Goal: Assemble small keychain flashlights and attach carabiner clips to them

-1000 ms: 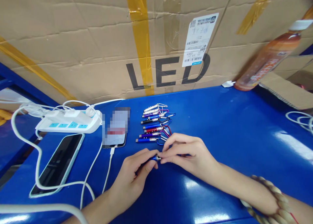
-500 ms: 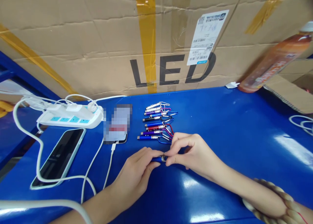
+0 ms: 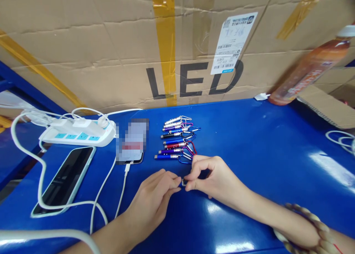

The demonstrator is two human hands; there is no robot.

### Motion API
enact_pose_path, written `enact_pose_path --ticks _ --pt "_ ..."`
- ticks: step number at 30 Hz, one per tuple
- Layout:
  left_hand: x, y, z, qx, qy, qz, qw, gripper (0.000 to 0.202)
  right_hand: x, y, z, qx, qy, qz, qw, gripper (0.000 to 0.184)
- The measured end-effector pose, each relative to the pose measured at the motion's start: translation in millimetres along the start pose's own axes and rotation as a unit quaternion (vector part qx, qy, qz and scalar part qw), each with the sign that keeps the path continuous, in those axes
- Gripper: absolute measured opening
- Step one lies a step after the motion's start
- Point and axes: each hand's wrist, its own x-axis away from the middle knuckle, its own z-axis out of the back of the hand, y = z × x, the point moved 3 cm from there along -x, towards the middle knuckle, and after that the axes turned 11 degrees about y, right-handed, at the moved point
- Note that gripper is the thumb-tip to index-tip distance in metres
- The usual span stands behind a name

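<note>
Your left hand point(image 3: 155, 196) and right hand point(image 3: 215, 180) meet fingertip to fingertip low over the blue table point(image 3: 263, 143), both pinched on a small metal-tipped piece point(image 3: 183, 181). Your fingers hide nearly all of it, so it may be a keychain torch like the others, but only a silvery end shows. Just beyond your knuckles lies a row of keychain torches point(image 3: 176, 141) with their clips pointing right. A charging phone point(image 3: 132, 141) sits left of the row, with a second phone point(image 3: 65, 180) and a power strip point(image 3: 77, 133) farther left. A beaded bracelet point(image 3: 305, 228) circles your right wrist.
</note>
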Motion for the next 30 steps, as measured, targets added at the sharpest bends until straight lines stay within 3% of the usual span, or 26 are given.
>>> enact_pose_path --ticks 4,10,15,24,27,30 --pt "3.3 -3.2 1.2 0.000 0.010 0.009 1.000 0.019 -0.1 -3.9 0.6 0.020 0.011 0.044 0.999 0.030" --pt "6.7 -5.3 1.6 -0.025 -0.009 0.045 0.999 0.023 0.6 -3.2 1.0 0.002 -0.007 -0.013 1.000 0.025" --pt "2.5 -2.5 3.3 0.001 -0.031 0.045 0.999 0.027 -0.1 0.3 1.6 -0.029 -0.042 -0.072 0.996 0.032" --pt "-5.7 2.3 5.8 0.022 -0.032 0.027 0.999 0.034 -2.1 -0.1 6.4 -0.016 -0.065 -0.095 0.993 0.035" --pt "-3.9 1.6 4.1 0.055 -0.047 0.029 0.997 0.035 -3.3 0.0 6.3 0.003 -0.059 -0.062 0.996 0.036" --pt "-0.7 -3.0 2.8 0.081 -0.054 0.093 0.991 0.031 -4.0 -5.6 10.4 0.042 -0.002 0.044 0.998 0.032"
